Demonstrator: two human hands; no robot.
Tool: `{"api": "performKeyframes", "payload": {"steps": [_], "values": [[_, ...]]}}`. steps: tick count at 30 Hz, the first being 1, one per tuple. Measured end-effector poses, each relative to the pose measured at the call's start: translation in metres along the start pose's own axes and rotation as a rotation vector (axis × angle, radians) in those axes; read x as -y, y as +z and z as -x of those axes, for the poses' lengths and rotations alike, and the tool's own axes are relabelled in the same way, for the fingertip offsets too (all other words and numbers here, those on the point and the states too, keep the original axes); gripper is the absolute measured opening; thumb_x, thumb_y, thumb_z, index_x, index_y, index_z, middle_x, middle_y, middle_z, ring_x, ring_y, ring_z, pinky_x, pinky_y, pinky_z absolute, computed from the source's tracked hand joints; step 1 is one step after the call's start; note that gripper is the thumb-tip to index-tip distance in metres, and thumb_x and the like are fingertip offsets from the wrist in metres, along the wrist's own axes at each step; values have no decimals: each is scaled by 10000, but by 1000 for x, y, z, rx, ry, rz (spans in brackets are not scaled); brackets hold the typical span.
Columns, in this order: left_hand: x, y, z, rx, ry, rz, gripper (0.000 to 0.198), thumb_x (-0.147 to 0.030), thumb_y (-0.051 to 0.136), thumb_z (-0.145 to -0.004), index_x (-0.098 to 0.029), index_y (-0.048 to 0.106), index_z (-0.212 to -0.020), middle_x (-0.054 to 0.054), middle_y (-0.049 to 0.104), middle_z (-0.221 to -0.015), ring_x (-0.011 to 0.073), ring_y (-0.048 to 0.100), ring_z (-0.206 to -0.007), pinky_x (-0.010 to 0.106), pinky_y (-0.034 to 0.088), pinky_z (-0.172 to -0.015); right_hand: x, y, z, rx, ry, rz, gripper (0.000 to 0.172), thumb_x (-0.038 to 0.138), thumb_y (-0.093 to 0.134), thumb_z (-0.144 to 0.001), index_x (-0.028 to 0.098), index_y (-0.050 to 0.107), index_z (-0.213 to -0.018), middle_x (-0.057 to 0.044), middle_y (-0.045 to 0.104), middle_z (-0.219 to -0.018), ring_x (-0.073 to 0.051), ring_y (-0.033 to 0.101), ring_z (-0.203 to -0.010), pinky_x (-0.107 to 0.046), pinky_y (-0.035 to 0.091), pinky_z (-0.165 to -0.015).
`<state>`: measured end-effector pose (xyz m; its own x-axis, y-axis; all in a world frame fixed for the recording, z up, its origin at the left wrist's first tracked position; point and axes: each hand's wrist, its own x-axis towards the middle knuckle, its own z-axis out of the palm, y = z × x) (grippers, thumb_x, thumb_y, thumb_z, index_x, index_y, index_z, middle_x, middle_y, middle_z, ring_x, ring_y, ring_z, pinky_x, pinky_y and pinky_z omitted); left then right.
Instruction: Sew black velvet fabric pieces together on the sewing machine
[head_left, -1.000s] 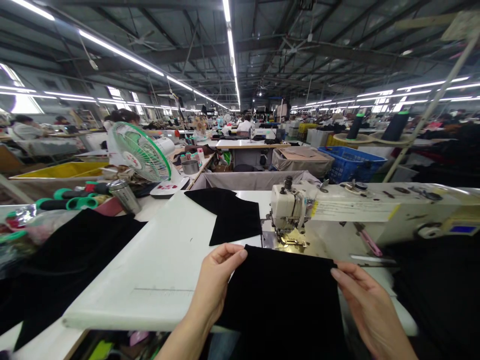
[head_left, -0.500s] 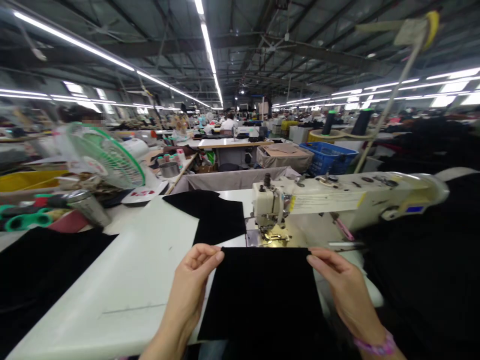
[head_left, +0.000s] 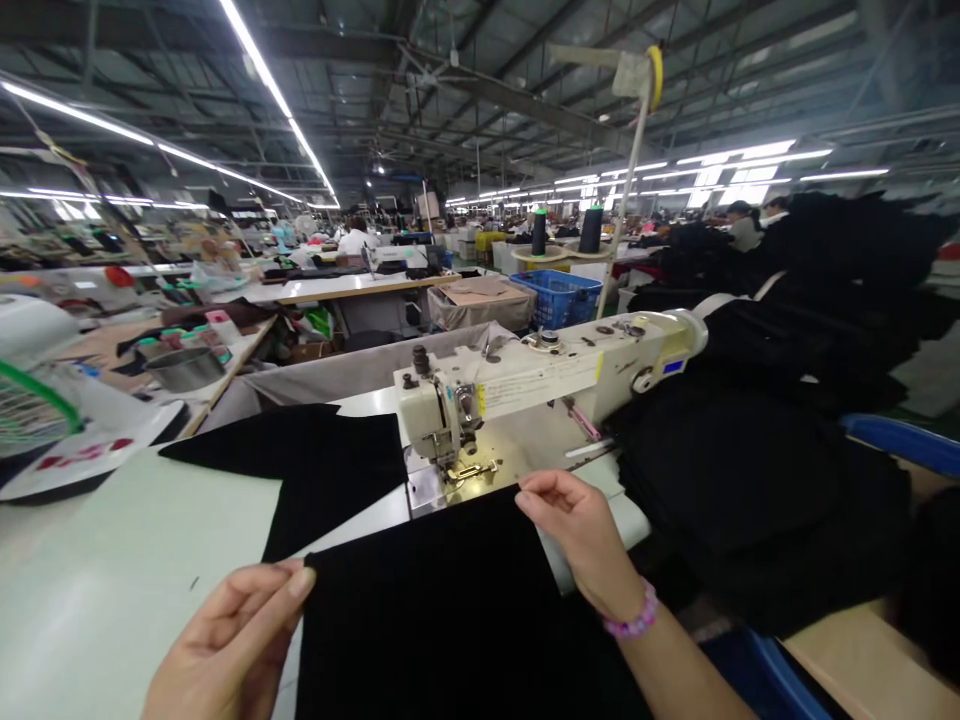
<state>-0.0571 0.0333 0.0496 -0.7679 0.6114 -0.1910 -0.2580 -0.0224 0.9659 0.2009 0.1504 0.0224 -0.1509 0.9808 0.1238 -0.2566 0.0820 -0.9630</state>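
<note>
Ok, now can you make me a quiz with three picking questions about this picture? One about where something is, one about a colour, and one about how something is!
1. Where is the beaded bracelet? A left wrist, B right wrist, C on the table.
2. What colour is the plastic basket? A red, B yellow, C blue.
3. How is the black cloth? A held by both hands, B folded in a basket, C hanging on a pole.

1: B, it circles the wrist of the right hand.
2: C, its sides look blue.
3: A, the fingers of the left hand and the right hand both pinch it.
</note>
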Motion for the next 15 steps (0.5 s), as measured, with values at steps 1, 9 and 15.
{"api": "performKeyframes", "payload": {"steps": [1, 9, 15], "values": [[0, 0, -1, -2, 3, 0, 450, -264, 959, -258, -194, 663, -590, -39, 674, -698, 74, 613, -622, 47, 525, -548, 0, 0, 0, -1, 7, -2, 259, 407, 854, -662, 192, 727, -730, -41, 734, -818, -178, 655, -781, -286, 531, -745], [10, -10, -5, 64, 86, -63, 469, -370, 970, -353, -208, 596, -585, -31, 655, -679, 133, 637, -765, 80, 542, -612, -2, 4, -7, 34, -22, 37, 260, 380, 793, -716, 189, 629, -781, -6, 658, -758, -154, 603, -728, -271, 508, -700], [-53, -8, -16, 66, 394, -397, 376, -348, 881, -552, -191, 542, -596, -42, 716, -821, 162, 608, -801, 215, 452, -625, 6, 13, 28, 431, -175, 331, 205, 105, 588, -729, 224, 530, -886, 29, 587, -800, -130, 565, -716, -251, 490, -699]]}}
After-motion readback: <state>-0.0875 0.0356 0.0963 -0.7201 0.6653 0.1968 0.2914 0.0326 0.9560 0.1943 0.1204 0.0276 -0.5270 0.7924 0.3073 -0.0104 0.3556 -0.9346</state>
